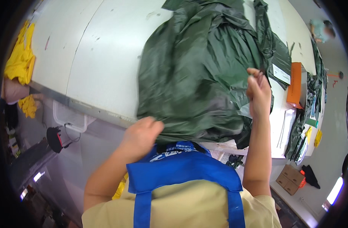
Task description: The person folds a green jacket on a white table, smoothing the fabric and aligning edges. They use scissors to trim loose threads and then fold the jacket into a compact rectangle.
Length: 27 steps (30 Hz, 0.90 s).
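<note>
At the far left of the white table (105,49), a yellow garment (22,57) lies over the edge, with a smaller yellow bundle (27,105) below it, nearer. Part of another person (15,91) shows just beside these, cut by the dark rim. Right of them, below the table's near edge, sit a white plastic bin (81,121) and a dark round thing (55,139) with red on it.

Further right, the left hand (141,136) is at the near left corner of a dark green sheet-like garment (170,87); its fingers are curled, but blur hides whether they grip the fabric. The garment lies crumpled across the middle of the table, from the near edge to the far side, partly blurred. On the near side, the person wears a blue apron (185,171) over a pale yellow top (189,205).

The right hand (259,89) is above the garment's right part, fingers bent inward; something small and dark shows at the fingertips, and I cannot tell whether they pinch it.

Beyond that hand, to the right, come a white card (281,74), an orange box (294,85) and more dark green fabric (295,133). Brown cartons (290,178) stand at the near right.
</note>
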Available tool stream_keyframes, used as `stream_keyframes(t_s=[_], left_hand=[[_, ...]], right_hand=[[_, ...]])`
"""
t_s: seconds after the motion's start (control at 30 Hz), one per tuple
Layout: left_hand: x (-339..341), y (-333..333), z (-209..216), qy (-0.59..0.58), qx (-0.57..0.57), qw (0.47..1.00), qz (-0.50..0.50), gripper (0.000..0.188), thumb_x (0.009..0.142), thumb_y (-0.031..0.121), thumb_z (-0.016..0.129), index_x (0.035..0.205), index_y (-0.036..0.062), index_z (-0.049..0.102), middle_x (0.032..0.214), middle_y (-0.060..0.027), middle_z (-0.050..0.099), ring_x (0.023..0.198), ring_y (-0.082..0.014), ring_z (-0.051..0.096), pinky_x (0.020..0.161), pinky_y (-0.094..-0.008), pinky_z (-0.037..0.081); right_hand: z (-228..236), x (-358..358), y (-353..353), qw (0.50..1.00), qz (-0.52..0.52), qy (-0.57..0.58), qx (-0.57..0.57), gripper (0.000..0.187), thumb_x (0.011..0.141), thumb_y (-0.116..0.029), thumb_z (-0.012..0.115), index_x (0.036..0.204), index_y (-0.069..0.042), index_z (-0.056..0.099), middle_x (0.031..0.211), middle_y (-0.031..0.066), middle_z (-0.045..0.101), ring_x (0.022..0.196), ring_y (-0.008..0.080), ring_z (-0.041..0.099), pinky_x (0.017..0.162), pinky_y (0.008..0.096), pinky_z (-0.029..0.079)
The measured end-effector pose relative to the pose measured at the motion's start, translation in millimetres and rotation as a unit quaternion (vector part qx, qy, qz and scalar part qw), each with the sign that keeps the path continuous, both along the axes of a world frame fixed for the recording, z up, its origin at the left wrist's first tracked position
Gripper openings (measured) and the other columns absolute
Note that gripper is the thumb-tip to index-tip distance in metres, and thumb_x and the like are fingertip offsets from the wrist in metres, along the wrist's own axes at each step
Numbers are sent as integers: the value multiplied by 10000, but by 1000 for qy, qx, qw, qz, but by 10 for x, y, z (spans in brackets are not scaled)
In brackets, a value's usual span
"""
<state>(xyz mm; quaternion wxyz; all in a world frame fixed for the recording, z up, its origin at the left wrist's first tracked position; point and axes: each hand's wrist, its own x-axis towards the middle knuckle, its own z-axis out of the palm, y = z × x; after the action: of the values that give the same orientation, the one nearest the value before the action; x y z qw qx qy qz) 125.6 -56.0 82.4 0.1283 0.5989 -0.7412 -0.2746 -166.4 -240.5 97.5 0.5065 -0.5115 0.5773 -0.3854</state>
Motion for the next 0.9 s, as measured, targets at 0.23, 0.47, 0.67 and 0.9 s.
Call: stream_keyframes(t_s=[0.23,0.47,0.67,0.9], left_hand=[[418,313,-21,-107,260,959,-34,80,809,130,631,827,60,598,808,-129,633,785,-349,627,675,-428,512],[-100,-967,52,83,-144,983,76,288,815,171,677,1046,16,602,1012,-156,632,987,-340,595,847,-409,474],[-328,-2162,-910,-70,15,987,141,280,814,120,585,1085,49,575,989,-175,640,924,-349,615,776,-452,497],[-382,-1446,-630,5,246,944,-218,216,716,128,555,878,109,698,874,-142,682,838,-331,647,750,-422,513]], right_hand=[[-1179,-1888,-1314,858,-17,509,-69,304,918,-328,524,968,-97,716,1083,143,642,1035,261,570,921,327,399],[-1290,-1691,-1218,783,-121,606,-74,316,919,-321,516,1083,-107,681,1096,134,648,1057,320,548,910,411,425],[-1157,-461,-952,992,-33,-76,97,321,980,-303,482,1169,-74,602,1004,10,621,943,137,555,827,299,432],[-1328,-2,-1222,889,-134,-421,122,321,972,-241,483,1198,-31,571,1134,47,605,1051,175,549,960,330,423]])
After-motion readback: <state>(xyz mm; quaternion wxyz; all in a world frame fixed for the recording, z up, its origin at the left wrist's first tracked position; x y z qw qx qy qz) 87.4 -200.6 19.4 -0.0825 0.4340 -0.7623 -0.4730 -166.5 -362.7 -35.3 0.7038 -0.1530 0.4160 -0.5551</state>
